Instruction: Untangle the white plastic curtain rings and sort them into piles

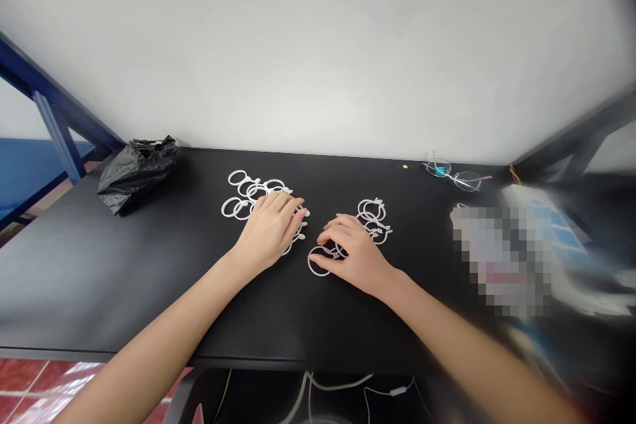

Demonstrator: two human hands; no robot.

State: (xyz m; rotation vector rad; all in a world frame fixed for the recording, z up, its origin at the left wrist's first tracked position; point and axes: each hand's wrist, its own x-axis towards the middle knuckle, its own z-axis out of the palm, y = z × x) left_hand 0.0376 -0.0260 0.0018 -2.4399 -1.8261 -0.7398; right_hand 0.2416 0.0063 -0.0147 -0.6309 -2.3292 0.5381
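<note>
Left hand (271, 228) over white ring cluster (256, 187), grip not discernible | right hand (355, 255) at second ring cluster (372, 220), grip parted | both clusters on black counter (99, 271)

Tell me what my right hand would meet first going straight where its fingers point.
Beyond the white ring at its thumb, your right hand would probably meet the white tabbed rings beside your left hand, though depth is unclear.

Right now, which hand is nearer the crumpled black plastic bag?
Left. The left hand, over thin white rings, is right of the bag; the right hand is farther right.
</note>
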